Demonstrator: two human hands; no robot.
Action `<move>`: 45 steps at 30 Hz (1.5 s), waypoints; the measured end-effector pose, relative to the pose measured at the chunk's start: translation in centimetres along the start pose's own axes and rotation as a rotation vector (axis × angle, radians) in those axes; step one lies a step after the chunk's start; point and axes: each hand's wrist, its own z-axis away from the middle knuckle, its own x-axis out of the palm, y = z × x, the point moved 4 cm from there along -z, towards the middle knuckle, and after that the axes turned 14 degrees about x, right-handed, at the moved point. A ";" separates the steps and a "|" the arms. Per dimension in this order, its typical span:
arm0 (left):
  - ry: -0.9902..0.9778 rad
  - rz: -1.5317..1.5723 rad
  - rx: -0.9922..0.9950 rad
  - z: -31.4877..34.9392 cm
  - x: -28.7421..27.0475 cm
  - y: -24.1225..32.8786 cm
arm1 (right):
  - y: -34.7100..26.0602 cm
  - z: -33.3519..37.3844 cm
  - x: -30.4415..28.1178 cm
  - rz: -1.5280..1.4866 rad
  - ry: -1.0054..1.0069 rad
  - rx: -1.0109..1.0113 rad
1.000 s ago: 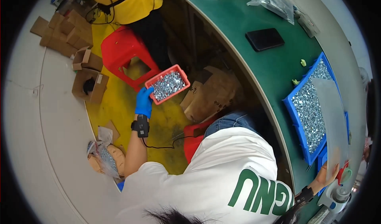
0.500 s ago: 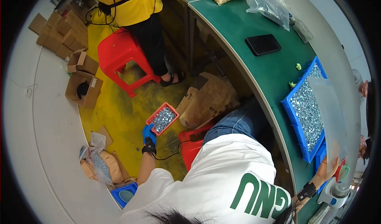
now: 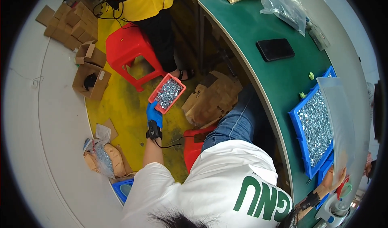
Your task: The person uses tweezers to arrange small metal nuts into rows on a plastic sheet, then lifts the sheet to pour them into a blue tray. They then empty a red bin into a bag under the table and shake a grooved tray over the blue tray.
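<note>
My left hand (image 3: 154, 117), in a blue glove, grips the near corner of a small red tray (image 3: 175, 101). Many small shiny silvery-blue metal pieces (image 3: 167, 92) fill that tray, which is held over the floor left of my seat. At the far right, my bare right hand (image 3: 333, 179) holds the lower end of a clear, ribbed plastic sheet (image 3: 338, 123). That sheet stands tilted along the right side of a large blue tray (image 3: 300, 141), partly covering it. Similar metal pieces (image 3: 315, 127) heap up inside the blue tray.
A black phone (image 3: 275, 49) and clear plastic bags (image 3: 285, 5) lie on the green bench (image 3: 242, 30). A red stool (image 3: 128, 46) stands near a person in yellow (image 3: 139, 1). A brown sack (image 3: 212, 100) and cardboard boxes (image 3: 91, 80) sit on the floor.
My left arm has stretched farther forward, carrying the red tray away from me toward the red stool. The right hand stays on the plastic sheet. The whole view has shifted slightly.
</note>
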 end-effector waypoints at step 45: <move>-0.123 -0.032 -0.073 12.1 6.5 3.7 | -1.2 0.5 5.6 0.026 0.212 0.023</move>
